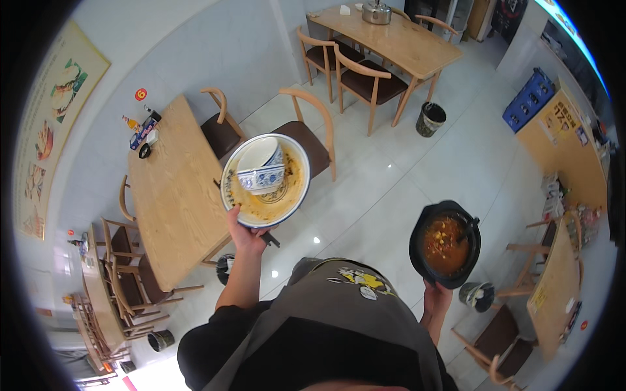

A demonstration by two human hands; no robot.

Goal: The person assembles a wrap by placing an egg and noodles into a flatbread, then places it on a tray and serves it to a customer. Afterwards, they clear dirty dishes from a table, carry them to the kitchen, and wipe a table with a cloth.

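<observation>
We list, placed by the left wooden table (173,202):

1. White plate (291,201), blue-rimmed, sauce-smeared, held off the table's right edge. Left hand (247,233): grip pinching the rim, thumb uppermost; we see little of the fingers beneath.

2. Two small bowls (262,178), blue-and-white, one tilted against the other, in the plate.

3. Black pot (418,251), well to the table's right, containing reddish soup (443,247) and a dark spoon (470,227). Right hand (438,298): grip clasping the pot's near end, fingers partly hidden from us.

4. Tissue box (138,138), blue, on the table's far left corner.

5. Metal kettle (376,13), on another table (411,49), beyond and right of the first.
</observation>
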